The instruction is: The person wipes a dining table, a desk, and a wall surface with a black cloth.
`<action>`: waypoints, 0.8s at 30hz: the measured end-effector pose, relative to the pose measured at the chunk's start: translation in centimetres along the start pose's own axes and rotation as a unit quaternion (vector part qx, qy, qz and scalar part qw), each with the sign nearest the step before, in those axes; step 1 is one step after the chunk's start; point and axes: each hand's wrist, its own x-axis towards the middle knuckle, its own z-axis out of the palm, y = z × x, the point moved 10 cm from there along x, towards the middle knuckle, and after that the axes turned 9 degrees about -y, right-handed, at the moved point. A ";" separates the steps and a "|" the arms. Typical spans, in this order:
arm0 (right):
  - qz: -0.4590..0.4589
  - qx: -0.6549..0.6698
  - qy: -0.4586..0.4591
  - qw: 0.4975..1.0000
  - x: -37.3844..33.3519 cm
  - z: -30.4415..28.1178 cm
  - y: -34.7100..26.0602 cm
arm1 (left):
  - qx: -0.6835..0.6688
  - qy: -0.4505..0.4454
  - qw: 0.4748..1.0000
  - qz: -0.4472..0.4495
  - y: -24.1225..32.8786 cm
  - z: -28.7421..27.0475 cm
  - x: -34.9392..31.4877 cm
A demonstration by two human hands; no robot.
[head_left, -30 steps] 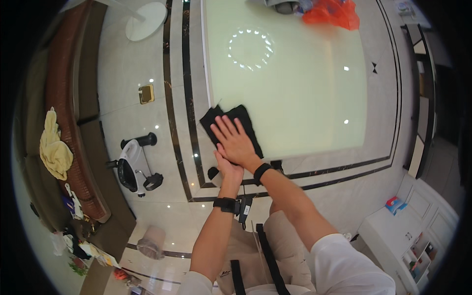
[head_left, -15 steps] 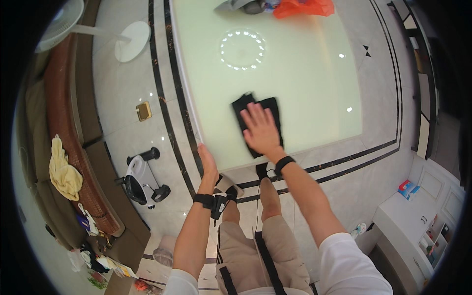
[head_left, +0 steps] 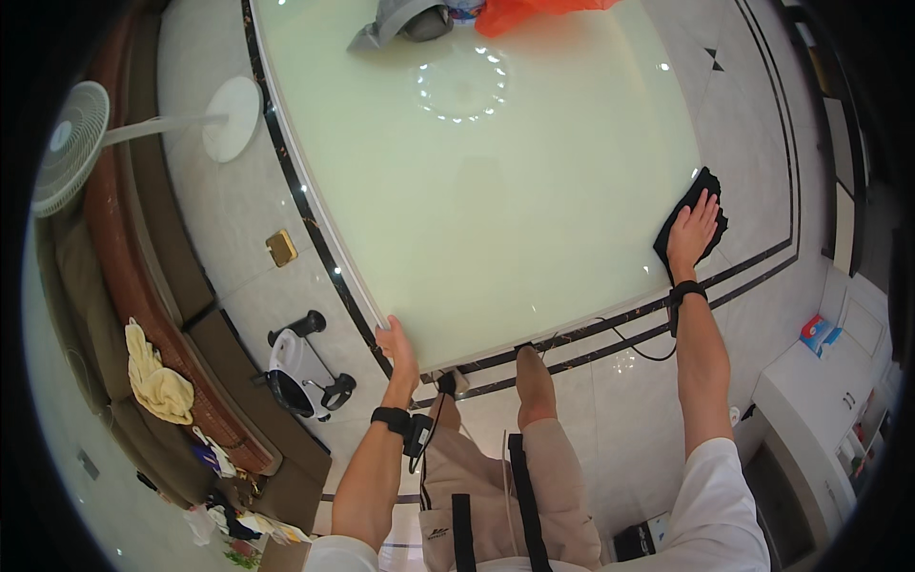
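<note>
A folded black cloth [head_left: 664,240] lies at the right edge of the pale green glossy table [head_left: 496,210], partly over the edge. Flat on top of it rests my right hand [head_left: 694,234], fingers stretched out and pressing it down. At the table's near left corner, my left hand [head_left: 400,355] takes hold of the edge, its fingers bent around it and partly hidden. Each wrist wears a black band, and a small black box hangs from the left one.
A grey item [head_left: 410,21] and an orange plastic bag [head_left: 534,13] lie at the table's far end. To the left stand a white fan [head_left: 232,119], a small pedal exerciser [head_left: 297,377] and a brown sofa [head_left: 143,248]. A white cabinet [head_left: 801,410] stands at the right.
My right hand has slid the black cloth from the table's near middle to its right edge. My left hand stays by the near left corner, its fingers now more bent.
</note>
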 end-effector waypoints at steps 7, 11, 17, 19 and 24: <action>-0.011 -0.030 -0.018 0.999 -8.0 -1.0 -12.2 | 0.031 0.007 0.999 -0.014 0.3 0.7 -0.1; -0.131 0.019 -0.141 0.981 -18.2 0.0 -26.8 | -0.096 -0.068 0.993 0.018 0.6 2.5 0.9; -0.294 0.148 -0.221 0.918 -32.9 -0.2 -42.1 | -0.203 -0.338 0.919 -0.004 5.6 2.2 -1.6; -0.316 0.161 -0.206 0.912 -34.0 -0.8 -43.4 | -0.130 -0.338 0.931 0.035 8.6 0.4 -1.7; -0.420 0.192 -0.221 0.859 -32.6 -2.2 -43.2 | -0.088 -0.302 0.946 0.079 15.5 -1.1 -0.1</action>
